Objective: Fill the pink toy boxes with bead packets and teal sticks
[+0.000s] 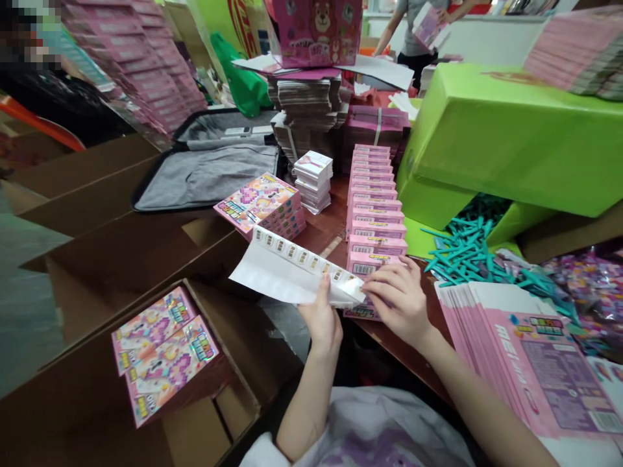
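My left hand [321,314] grips a white sheet of stickers [282,275] from below, thumb on top. Along the sheet's upper edge runs a row of small round labels with dark print. At the sheet's right end, the bent fingers of my right hand [399,298] are pinched together at the last label; whether a label has come loose I cannot make out. Just behind my hands, a long row of pink boxes [372,224] stands on the brown table [335,250]. Stacked flat beyond the sheet are colourful pink boxes [263,201].
An open carton [195,428] at lower left holds several pink boxes. Flattened pink cartons [530,370] lie at right, near teal pen-like sticks [467,250] spilling from a green box [506,143]. White cards [313,181] and an open grey-lined case [209,175] lie behind. Another person [413,39] stands far back.
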Motion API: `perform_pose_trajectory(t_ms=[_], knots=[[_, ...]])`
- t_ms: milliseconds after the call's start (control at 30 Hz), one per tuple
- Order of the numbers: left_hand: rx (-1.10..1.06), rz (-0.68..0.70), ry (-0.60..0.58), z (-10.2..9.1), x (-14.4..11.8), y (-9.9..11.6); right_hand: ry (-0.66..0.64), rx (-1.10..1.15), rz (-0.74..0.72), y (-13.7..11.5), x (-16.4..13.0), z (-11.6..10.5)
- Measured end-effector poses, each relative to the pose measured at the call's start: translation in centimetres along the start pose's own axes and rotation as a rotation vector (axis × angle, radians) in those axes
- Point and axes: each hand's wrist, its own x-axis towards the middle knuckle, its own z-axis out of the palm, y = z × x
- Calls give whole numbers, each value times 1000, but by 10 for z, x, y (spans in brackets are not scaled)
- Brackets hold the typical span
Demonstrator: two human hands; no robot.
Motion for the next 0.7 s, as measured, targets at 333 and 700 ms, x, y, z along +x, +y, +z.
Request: perform_pose_trajectory(t_ms=[333,700], knots=[[22,-52,2,-2,3,-1,-261,229,469,129,85,-16],[26,-64,-9,-3,0,-5,-554,25,428,144,94,-1]])
